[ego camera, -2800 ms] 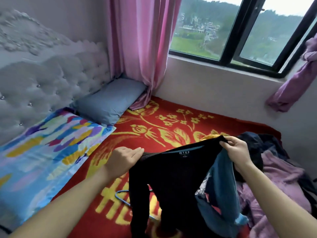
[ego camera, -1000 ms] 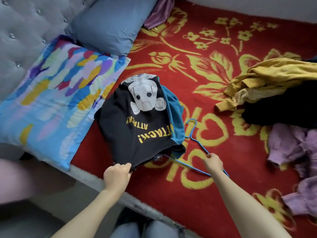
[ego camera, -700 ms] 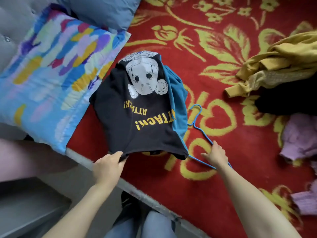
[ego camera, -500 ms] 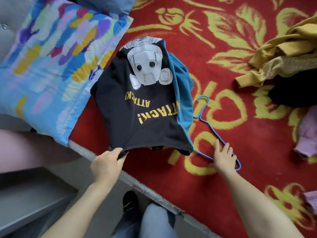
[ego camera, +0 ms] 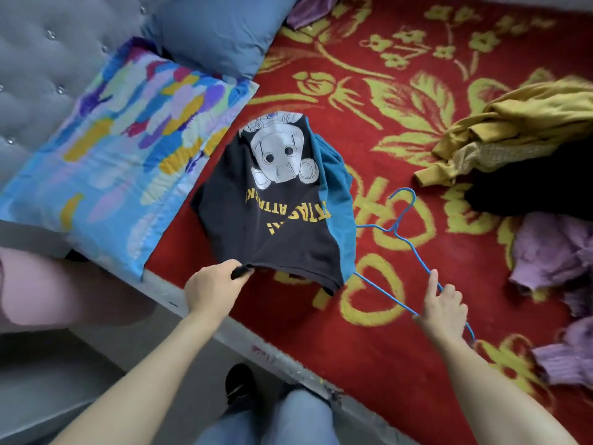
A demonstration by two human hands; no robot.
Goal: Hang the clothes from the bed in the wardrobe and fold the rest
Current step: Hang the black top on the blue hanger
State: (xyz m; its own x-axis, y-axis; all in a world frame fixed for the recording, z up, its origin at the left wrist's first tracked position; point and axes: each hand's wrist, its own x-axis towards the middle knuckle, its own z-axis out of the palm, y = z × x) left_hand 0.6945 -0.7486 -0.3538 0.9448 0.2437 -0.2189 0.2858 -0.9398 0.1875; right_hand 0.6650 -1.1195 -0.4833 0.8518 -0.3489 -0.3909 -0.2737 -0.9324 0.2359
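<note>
A black T-shirt (ego camera: pixel 282 226) with a grey robot face, yellow letters and teal sides lies on the red bed cover (ego camera: pixel 385 316). My left hand (ego camera: pixel 213 285) grips its near hem at the bed's edge. To the right of the shirt lies a blue wire hanger (ego camera: pixel 402 226), with its hook pointing away from me. My right hand (ego camera: pixel 444 308) holds the hanger's near arm, its index finger stretched along the wire. Part of the hanger is hidden under the shirt.
A heap of clothes sits at the right: a mustard garment (ego camera: pixel 519 130), a black one (ego camera: pixel 529 187) and purple ones (ego camera: pixel 555 252). A multicoloured pillow (ego camera: pixel 122 149) and a blue pillow (ego camera: pixel 218 30) lie against the grey tufted headboard (ego camera: pixel 41 56). My legs stand beside the bed.
The shirt went from held up in both hands to lying on the bed. My right hand reached the hanger and closed on its wire, pulling it to the right.
</note>
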